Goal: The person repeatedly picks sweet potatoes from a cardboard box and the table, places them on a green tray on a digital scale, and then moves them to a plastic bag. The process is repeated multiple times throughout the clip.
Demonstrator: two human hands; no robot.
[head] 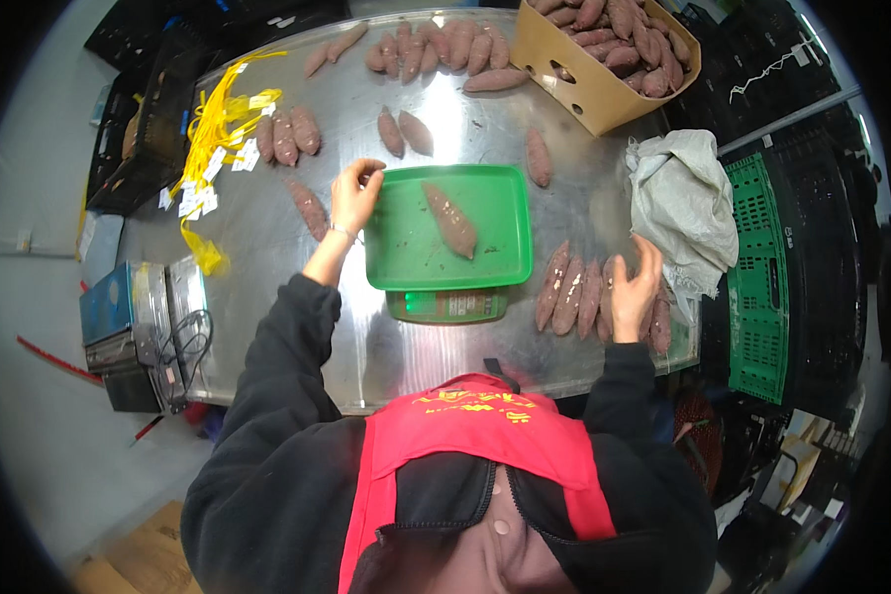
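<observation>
A single sweet potato (451, 223) lies in a green plastic tray (393, 267), which rests on a digital kitchen-type scale (445, 304) with a lit display. My left hand (355, 194) is at the tray's upper left corner, fingers loosely bent and nothing held; whether it touches the rim I cannot tell. Over a row of sweet potatoes (569, 297) on the right hovers my right hand (636, 289), its thumb and fingers apart. It hides part of that row. Another sweet potato (308, 209) sits just left of my left wrist.
Yellow mesh net bags (219, 134) with white tags lie at the left of the metal table (267, 327). A cardboard box (601, 96) full of sweet potatoes stands at the back right, near a white woven sack (679, 200). More sweet potatoes (460, 44) line the far edge.
</observation>
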